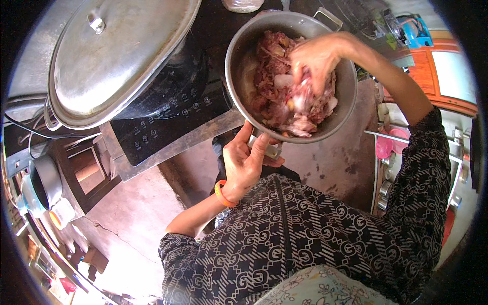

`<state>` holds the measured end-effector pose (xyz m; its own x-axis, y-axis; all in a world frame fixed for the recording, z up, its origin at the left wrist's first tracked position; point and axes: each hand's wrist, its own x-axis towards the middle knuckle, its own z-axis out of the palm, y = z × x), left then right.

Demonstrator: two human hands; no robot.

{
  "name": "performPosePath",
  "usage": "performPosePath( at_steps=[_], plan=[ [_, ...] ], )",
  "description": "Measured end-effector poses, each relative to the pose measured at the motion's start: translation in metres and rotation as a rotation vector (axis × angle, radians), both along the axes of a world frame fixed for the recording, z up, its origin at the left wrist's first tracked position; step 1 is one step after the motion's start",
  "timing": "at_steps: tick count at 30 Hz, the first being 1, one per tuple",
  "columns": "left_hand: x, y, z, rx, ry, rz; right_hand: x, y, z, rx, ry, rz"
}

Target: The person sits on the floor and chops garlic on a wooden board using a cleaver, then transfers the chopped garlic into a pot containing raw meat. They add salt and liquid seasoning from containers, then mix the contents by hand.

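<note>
A round grey metal pot (240,84) with two side handles is tilted a little toward me. Raw chopped meat (274,48), reddish with pale bony pieces, lies in it. My left hand (244,161), with an orange band at the wrist, grips the near handle (270,148) from below and in front. Inside the pot, my right hand (317,58) reaches down from the right with curled fingers in the meat. The pieces under those fingers are smeared by motion, and the fingertips are partly hidden among them.
To the left, a large lidded metal pot (117,56) stands on a black induction cooker (168,132) with touch controls. A wooden stand (91,173) and a grey pan (46,180) are below it. At right is a rack with pink baskets (391,142) beside an orange cabinet (427,71).
</note>
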<state>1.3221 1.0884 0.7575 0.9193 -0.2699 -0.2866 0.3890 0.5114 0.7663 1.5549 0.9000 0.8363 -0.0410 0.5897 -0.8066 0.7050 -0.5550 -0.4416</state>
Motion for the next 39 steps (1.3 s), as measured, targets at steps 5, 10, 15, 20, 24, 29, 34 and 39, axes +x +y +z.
performPosePath(
  at_steps=[5,10,15,20,24,29,34,39],
  plan=[
    [0.001,-0.004,0.001,-0.052,-0.006,0.035,0.018,-0.044,0.017,0.067,-0.344,-0.417],
    [0.002,-0.006,0.001,-0.054,-0.027,0.040,0.038,-0.028,-0.072,0.230,-0.334,-0.588],
    [0.000,-0.007,-0.004,-0.036,-0.032,0.044,0.014,0.026,-0.104,0.157,-0.200,-0.400],
    [-0.002,-0.008,-0.005,-0.031,-0.048,0.044,-0.002,0.034,-0.040,0.150,0.099,-0.234],
    [0.000,-0.010,-0.003,-0.022,-0.035,0.021,0.008,-0.024,-0.020,0.465,-0.101,-0.635],
    [-0.001,-0.014,-0.002,-0.016,-0.060,0.086,-0.009,-0.083,-0.045,-0.414,-0.307,-0.810],
    [-0.004,-0.019,0.000,-0.037,-0.045,0.071,-0.072,-0.083,-0.066,-0.177,0.215,-1.484],
    [-0.003,-0.015,-0.001,-0.043,-0.064,0.081,-0.093,-0.067,-0.054,0.043,0.762,-1.839]
  ],
)
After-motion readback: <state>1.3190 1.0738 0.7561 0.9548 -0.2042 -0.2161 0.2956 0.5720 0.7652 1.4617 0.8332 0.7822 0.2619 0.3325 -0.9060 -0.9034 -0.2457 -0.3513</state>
